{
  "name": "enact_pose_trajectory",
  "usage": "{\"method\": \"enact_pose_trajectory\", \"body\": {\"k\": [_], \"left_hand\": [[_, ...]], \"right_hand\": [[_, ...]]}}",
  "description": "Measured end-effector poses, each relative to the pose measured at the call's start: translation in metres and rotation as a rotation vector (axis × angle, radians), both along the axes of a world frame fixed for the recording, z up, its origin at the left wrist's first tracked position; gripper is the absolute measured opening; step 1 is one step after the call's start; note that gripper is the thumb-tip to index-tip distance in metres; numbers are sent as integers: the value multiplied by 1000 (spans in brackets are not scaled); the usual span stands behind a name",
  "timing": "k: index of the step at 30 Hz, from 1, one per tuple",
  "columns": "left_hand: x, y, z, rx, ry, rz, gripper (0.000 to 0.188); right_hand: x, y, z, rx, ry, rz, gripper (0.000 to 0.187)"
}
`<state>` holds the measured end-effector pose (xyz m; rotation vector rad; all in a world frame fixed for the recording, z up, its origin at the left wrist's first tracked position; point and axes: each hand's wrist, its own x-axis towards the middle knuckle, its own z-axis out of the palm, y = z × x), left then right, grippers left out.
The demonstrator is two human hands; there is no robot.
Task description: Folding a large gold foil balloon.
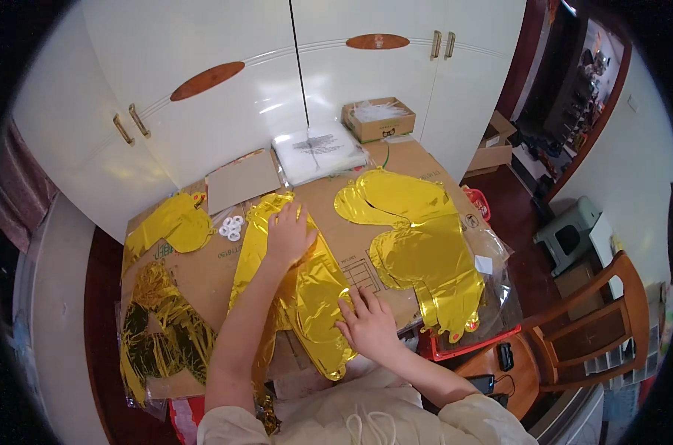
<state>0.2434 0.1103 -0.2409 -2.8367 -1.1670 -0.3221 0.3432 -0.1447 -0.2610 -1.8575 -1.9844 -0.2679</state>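
A flat gold foil balloon lies lengthwise in front of me on the cardboard-covered table. My left hand rests on its upper part, palm down, with the fingers stretched out. At its lower right edge, my right hand has spread fingers touching or just above the foil. Further right lie more flat gold foil balloons, bigger and with curved outlines. Another gold foil balloon is at the far left. Crinkled gold foil, partly in strips, covers the near left corner.
White rings or small rolls sit beside a cardboard sheet. Behind them are stacked clear plastic bags and a small carton holding clear strips. White cupboards back the table. A wooden chair stands right.
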Motion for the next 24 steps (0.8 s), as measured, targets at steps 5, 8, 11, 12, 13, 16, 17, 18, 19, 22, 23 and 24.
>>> {"method": "enact_pose_trajectory", "body": {"k": [5,8,11,12,13,16,17,18,19,22,23,24], "left_hand": [[-13,-86,6,-64,-142,-454,36],[-19,-115,-4,-49,-238,-548,36],[-22,-112,-12,-46,-214,-488,38],[-22,-108,-16,-35,-194,-464,39],[-22,-104,-18,-24,-201,-447,40],[-20,-88,-24,-4,-211,-401,43],[-20,-83,-25,-10,-211,-392,45],[-19,-78,-26,-15,-211,-382,47],[-19,-70,-26,-66,-188,-363,48],[-16,-49,-19,-187,-136,-305,54],[-17,-44,-14,-208,-129,-279,55],[-17,-39,-11,-229,-121,-253,57]], "right_hand": [[-1,1,1,-8,9,14,46],[0,1,1,-16,27,18,45],[-2,0,3,0,38,14,45],[-2,0,4,11,42,12,45],[-2,0,4,7,43,14,45],[-1,1,3,4,51,19,46],[-1,1,2,3,55,20,46],[-1,1,2,1,59,21,46],[-1,1,2,-1,56,22,47],[0,0,2,-4,45,20,47],[-1,0,3,-2,42,24,47],[-1,0,3,0,40,27,47]]}}
